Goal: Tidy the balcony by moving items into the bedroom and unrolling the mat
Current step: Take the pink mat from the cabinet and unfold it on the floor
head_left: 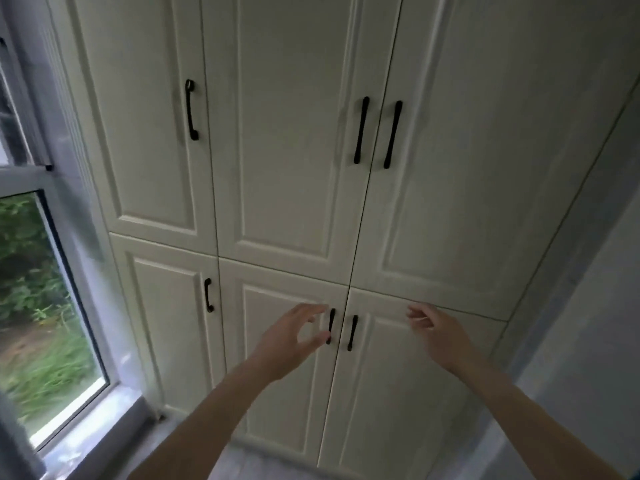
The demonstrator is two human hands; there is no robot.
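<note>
A tall white cabinet (287, 168) with panelled doors fills the view. All its doors are closed. My left hand (291, 337) is spread open just left of the black handle (331, 326) on the lower middle door, thumb tip nearly touching it. My right hand (436, 330) hovers in front of the lower right door (408, 393), fingers loosely curled, holding nothing. The black handle (352, 333) of that door lies between my two hands. No mat or loose balcony items are in view.
A window (41, 306) with a white frame stands at the left, greenery outside. A grey wall (588, 341) closes the right side. Three upper doors carry long black handles (361, 129). A lower left door has a short handle (208, 295).
</note>
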